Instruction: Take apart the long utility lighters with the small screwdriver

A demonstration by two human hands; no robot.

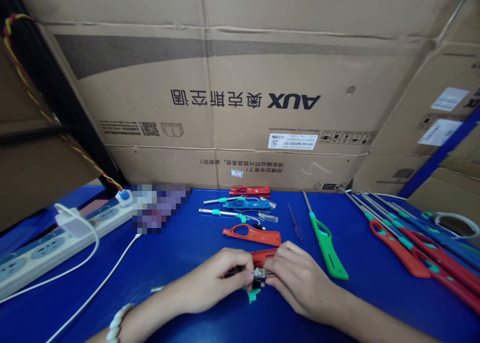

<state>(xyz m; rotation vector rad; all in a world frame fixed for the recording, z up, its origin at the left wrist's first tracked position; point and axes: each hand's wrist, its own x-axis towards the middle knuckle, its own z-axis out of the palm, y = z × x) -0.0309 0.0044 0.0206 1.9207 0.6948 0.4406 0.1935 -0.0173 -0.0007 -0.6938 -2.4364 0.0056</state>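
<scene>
My left hand (230, 273) and my right hand (296, 278) meet near the front middle of the blue table. Both have their fingers closed on a small clear part (259, 273) between them. A teal plastic piece (252, 295) shows just below my left fingertips, beside a small black part. Behind the fingers lies a red-orange casing half (263, 256), partly hidden by both hands. Farther back rest an orange casing half (258, 235), a blue casing half (247, 205) and a red one (250, 191), with metal lighter tubes (225, 213) next to them.
A purple screwdriver (297, 229) and a green lighter (328, 248) lie right of the casings. Several red, orange and blue lighters (399, 248) are at the far right. On the left are a power strip (63, 243) and a white cable (99, 289). Cardboard (225, 68) stands behind.
</scene>
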